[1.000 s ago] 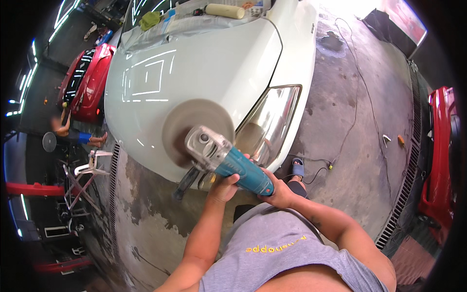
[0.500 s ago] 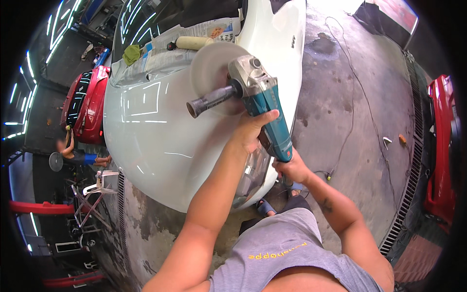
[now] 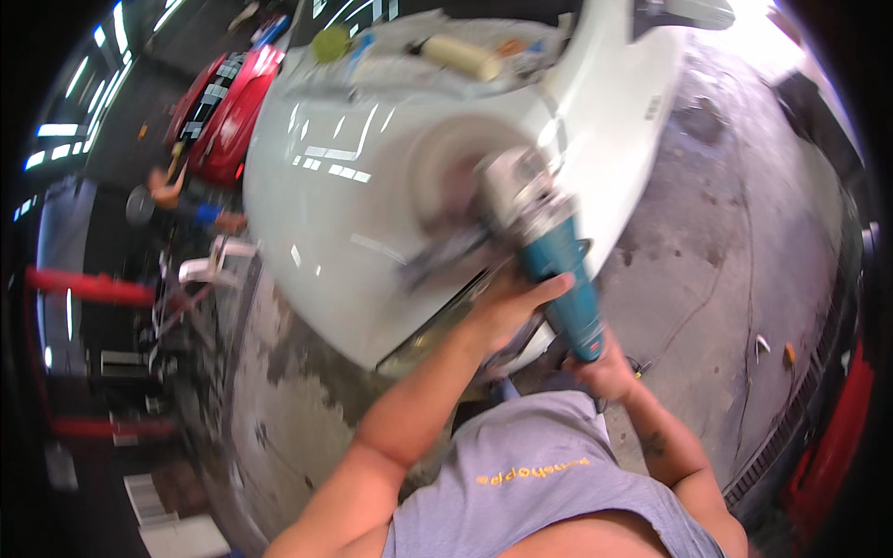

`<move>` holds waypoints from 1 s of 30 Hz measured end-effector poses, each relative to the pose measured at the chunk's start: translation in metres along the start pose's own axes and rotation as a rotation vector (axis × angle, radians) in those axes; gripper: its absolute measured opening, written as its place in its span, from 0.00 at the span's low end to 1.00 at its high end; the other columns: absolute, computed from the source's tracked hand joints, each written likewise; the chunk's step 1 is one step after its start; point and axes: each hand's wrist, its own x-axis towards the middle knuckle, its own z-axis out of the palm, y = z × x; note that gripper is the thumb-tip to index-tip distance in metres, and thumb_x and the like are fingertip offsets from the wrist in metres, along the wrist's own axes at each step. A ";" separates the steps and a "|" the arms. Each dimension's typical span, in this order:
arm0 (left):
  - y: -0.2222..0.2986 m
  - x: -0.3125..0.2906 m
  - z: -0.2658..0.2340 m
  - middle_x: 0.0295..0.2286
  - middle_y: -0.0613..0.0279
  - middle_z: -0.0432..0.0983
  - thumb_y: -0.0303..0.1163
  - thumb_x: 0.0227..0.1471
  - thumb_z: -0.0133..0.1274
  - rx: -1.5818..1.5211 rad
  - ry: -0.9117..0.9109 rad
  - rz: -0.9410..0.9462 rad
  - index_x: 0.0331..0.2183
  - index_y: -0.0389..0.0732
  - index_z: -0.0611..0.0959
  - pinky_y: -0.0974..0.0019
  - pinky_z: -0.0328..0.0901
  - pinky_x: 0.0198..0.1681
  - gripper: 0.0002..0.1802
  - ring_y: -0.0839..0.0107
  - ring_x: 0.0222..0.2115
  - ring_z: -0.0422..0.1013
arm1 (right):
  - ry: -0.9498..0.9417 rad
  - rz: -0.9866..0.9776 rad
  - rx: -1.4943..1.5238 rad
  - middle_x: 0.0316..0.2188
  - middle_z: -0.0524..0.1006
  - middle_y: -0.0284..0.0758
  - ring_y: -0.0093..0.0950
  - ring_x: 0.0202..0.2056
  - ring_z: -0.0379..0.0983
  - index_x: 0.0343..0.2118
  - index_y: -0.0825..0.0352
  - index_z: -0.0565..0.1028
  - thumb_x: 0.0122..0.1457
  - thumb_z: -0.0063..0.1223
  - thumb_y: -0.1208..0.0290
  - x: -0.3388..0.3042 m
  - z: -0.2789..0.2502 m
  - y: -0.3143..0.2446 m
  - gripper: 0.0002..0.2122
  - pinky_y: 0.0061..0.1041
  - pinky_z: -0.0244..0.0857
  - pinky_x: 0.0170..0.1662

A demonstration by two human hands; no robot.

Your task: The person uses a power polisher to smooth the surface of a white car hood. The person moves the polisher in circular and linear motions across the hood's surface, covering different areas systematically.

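Observation:
A teal rotary polisher [image 3: 569, 270] with a metal head lies across the white car hood [image 3: 316, 223]. Its round pad [image 3: 437, 177] is smeared by motion over the glossy panel; contact cannot be made out. My left hand [image 3: 507, 312] is closed round the middle of the polisher's body, thumb over the top. Behind it, my right hand [image 3: 609, 372] grips the rear end of the tool. The dark side handle [image 3: 442, 258] sticks out to the left, blurred, with no hand on it. Part of a headlight [image 3: 428, 330] shows beside my left wrist.
On the sheeting [image 3: 391, 74] below the windshield lie a cream bottle [image 3: 460, 58] and a green cloth [image 3: 330, 44]. A cord [image 3: 698, 312] trails over the floor at right. At left are a white chair [image 3: 219, 260], a red car [image 3: 233, 121] and another person [image 3: 181, 200].
The polisher has moved nearer to me on the hood, away from the bottle, still in both hands. The whole view has shifted and tilted, with more blur.

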 end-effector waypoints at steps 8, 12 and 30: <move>0.064 -0.143 -0.010 0.40 0.55 0.84 0.42 0.47 0.74 1.560 0.780 1.029 0.55 0.44 0.83 0.48 0.70 0.55 0.34 0.53 0.44 0.79 | 0.068 0.110 -0.156 0.26 0.76 0.29 0.19 0.22 0.72 0.46 0.66 0.71 0.51 0.60 0.86 -0.013 0.006 -0.023 0.19 0.22 0.66 0.24; 0.041 -0.157 -0.075 0.39 0.56 0.84 0.42 0.49 0.72 1.553 0.817 0.814 0.56 0.45 0.83 0.44 0.63 0.61 0.33 0.54 0.43 0.80 | 0.062 0.155 -0.181 0.31 0.77 0.30 0.19 0.28 0.73 0.53 0.68 0.70 0.51 0.61 0.86 -0.040 0.061 0.001 0.24 0.23 0.69 0.31; -0.137 -0.333 -0.341 0.30 0.44 0.84 0.43 0.57 0.68 1.279 0.358 0.283 0.46 0.41 0.83 0.46 0.72 0.35 0.21 0.40 0.34 0.80 | 0.334 0.049 -0.538 0.54 0.80 0.49 0.47 0.59 0.77 0.64 0.61 0.70 0.53 0.66 0.75 -0.037 0.352 0.246 0.33 0.39 0.70 0.57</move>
